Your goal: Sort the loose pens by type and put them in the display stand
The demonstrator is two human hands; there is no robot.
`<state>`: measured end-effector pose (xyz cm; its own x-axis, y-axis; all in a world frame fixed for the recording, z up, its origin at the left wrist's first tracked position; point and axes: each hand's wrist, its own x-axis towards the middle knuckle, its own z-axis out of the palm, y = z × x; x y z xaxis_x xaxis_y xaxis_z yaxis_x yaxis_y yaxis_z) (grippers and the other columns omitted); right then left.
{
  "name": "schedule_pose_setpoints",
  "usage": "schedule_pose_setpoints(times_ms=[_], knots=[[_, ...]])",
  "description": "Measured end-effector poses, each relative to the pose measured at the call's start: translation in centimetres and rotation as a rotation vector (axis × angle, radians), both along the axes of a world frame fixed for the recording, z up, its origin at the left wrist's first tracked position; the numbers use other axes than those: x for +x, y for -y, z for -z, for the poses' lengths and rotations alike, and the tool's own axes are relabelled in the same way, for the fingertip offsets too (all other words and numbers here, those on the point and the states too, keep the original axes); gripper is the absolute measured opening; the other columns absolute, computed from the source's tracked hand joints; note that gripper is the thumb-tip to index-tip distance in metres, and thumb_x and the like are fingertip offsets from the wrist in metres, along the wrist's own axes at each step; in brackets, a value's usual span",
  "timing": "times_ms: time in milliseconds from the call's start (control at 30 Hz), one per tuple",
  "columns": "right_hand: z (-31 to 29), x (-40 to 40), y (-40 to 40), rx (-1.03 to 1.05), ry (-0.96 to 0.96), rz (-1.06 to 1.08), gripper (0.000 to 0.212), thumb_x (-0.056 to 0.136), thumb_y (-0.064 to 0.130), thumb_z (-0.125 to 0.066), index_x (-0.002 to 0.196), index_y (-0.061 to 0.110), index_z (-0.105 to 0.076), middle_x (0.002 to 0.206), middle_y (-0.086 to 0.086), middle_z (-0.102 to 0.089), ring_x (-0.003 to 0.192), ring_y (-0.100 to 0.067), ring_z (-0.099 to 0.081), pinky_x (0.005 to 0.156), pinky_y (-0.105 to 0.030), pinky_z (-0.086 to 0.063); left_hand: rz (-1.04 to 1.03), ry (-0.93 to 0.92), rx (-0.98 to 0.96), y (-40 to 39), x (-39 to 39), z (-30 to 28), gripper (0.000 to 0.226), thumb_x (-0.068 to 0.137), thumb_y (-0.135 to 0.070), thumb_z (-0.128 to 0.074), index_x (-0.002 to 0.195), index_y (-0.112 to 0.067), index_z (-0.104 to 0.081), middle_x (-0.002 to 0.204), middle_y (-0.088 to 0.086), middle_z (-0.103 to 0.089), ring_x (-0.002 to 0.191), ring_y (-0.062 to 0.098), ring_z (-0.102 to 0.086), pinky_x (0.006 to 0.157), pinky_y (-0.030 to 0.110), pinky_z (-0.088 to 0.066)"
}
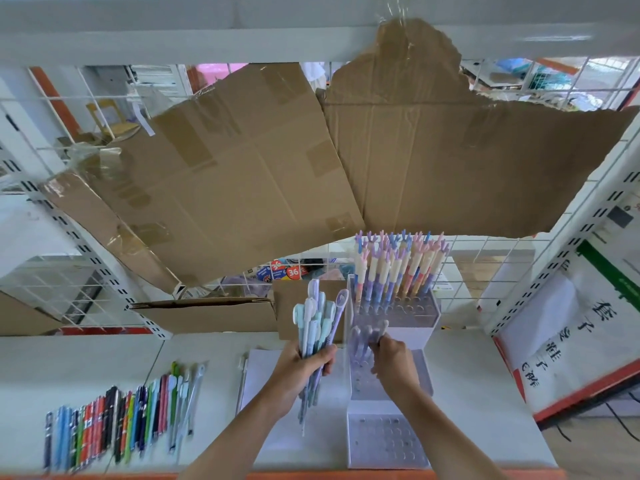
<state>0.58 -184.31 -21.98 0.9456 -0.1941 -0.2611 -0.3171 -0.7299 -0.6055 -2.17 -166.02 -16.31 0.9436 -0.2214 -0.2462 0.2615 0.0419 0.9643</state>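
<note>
Left hand (304,367) is wrapped tight round a bundle of pastel pens (317,327), blue and lilac, caps fanning up and tips poking out below the fist. Right hand (393,362) is down at the middle tier of the clear display stand (388,441), fingers curled around a pale pen (375,332) there; the pen's lower end is hidden by the fingers and blur, so I cannot tell whether it sits in a hole. The stand's back tier is packed with antler-topped pens (398,268), upright; the front tier shows bare holes.

Over on the left of the worktop (485,393), a row of loose pens (117,424) lies side by side, blurred, the prints on their barrels unreadable. A white sheet (263,375) lies under the left hand.

Writing: round red stickers reading "36" (293,271) behind the wire grid, and a white sign (561,341) at right with black Chinese characters, too skewed to read. Torn cardboard (311,161) covers most of the back. Open worktop lies right of the stand.
</note>
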Motion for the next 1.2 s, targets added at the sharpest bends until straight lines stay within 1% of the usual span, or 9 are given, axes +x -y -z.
schedule_pose_setpoints(times_ms=[133,267,400,500,633,867,1000,1100,1200], knots=[[0.3,0.1,-0.2,-0.05,0.006,0.019,0.026,0.099,0.017,-0.037,0.108,0.009,-0.059,0.096,-0.017,-0.07,0.085,-0.031,-0.068,0.077,-0.04,-0.056,0.01,0.004,0.0,0.5,0.0,0.0,0.006,0.089,-0.009,-0.061,0.085,-0.006,-0.058,0.061,0.001,-0.055,0.056,0.011,-0.052,0.06,0.021,-0.047],[0.3,0.3,-0.5,-0.043,-0.012,0.035,0.024,0.097,0.014,-0.04,0.107,0.007,-0.061,0.095,-0.018,-0.07,0.085,-0.032,-0.069,0.077,-0.042,-0.056,0.031,0.013,0.017,1.1,0.2,0.0,0.008,0.089,-0.01,-0.062,0.082,-0.006,-0.059,0.06,0.002,-0.055,0.057,0.012,-0.052,0.06,0.021,-0.047],[0.3,0.3,-0.6,-0.025,0.006,0.062,0.03,0.097,0.012,-0.036,0.108,0.01,-0.063,0.095,-0.018,-0.07,0.086,-0.032,-0.069,0.079,-0.04,-0.056,0.034,0.016,0.011,1.5,0.2,0.0,0.007,0.088,-0.01,-0.063,0.086,-0.004,-0.059,0.061,0.003,-0.056,0.058,0.014,-0.053,0.061,0.022,-0.047],[0.2,0.3,-0.8,-0.062,0.024,0.073,0.03,0.097,0.014,-0.035,0.107,0.012,-0.063,0.094,-0.016,-0.071,0.084,-0.031,-0.069,0.078,-0.039,-0.056,0.029,0.012,0.003,1.5,0.1,-0.2,0.007,0.088,-0.009,-0.063,0.089,-0.003,-0.06,0.062,0.004,-0.056,0.058,0.014,-0.053,0.061,0.023,-0.047],[0.3,0.4,-0.7,-0.075,0.013,0.086,0.03,0.096,0.016,-0.036,0.099,0.008,-0.065,0.09,-0.016,-0.071,0.082,-0.031,-0.068,0.076,-0.037,-0.056,0.023,0.021,-0.007,1.2,-0.2,-0.4,0.004,0.088,-0.008,-0.063,0.089,-0.006,-0.06,0.06,0.003,-0.056,0.058,0.015,-0.051,0.061,0.022,-0.047],[1.4,0.2,-0.3,-0.087,-0.005,0.011,0.023,0.095,0.01,-0.046,0.103,0.005,-0.067,0.092,-0.014,-0.072,0.083,-0.029,-0.07,0.076,-0.038,-0.057,0.006,0.024,-0.007,0.7,-0.5,-0.5,0.005,0.087,-0.006,-0.063,0.083,-0.008,-0.06,0.06,0.003,-0.056,0.057,0.015,-0.05,0.06,0.023,-0.046],[1.5,0.5,-0.4,-0.091,-0.011,0.011,0.023,0.097,0.012,-0.045,0.107,0.009,-0.065,0.094,-0.013,-0.071,0.085,-0.029,-0.07,0.078,-0.04,-0.057,-0.013,-0.018,0.013,0.2,-0.4,-0.2,0.003,0.087,-0.01,-0.064,0.087,-0.009,-0.062,0.061,0.0,-0.058,0.058,0.013,-0.053,0.063,0.023,-0.047],[1.6,0.7,-0.3,-0.052,-0.042,0.036,0.024,0.097,0.014,-0.043,0.105,0.01,-0.065,0.094,-0.014,-0.071,0.085,-0.029,-0.069,0.078,-0.039,-0.057,-0.009,-0.017,0.037,0.1,-0.4,-0.3,0.004,0.088,-0.012,-0.064,0.085,-0.01,-0.062,0.061,-0.001,-0.058,0.058,0.011,-0.054,0.062,0.021,-0.047],[1.3,0.5,0.2,-0.004,-0.065,0.021,0.016,0.094,0.017,-0.052,0.098,0.009,-0.066,0.088,-0.015,-0.071,0.08,-0.03,-0.07,0.074,-0.041,-0.058,0.0,-0.007,0.028,0.2,-0.4,-0.4,0.006,0.088,-0.011,-0.063,0.082,-0.008,-0.061,0.06,-0.001,-0.058,0.057,0.01,-0.054,0.059,0.019,-0.046]])
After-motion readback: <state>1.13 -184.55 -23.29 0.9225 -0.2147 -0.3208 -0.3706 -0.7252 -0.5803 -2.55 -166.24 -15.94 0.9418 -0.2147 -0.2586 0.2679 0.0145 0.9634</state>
